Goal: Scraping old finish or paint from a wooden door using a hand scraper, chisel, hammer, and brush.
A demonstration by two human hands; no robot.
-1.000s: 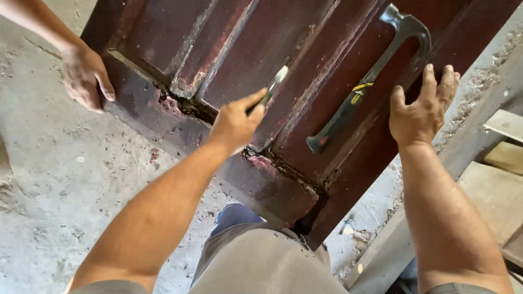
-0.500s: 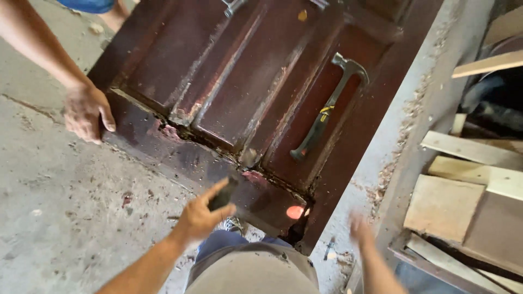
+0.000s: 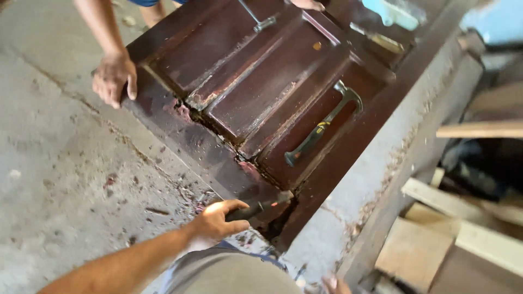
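Here left hand grip pinching chisel at door corner | hammer on panel | right hand grip unclear

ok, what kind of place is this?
Likely a carpentry or repair workshop: an old dark-red panelled door lies flat with a claw hammer on it, offcut planks are piled to the right, and the concrete floor is dusty and littered with chips.
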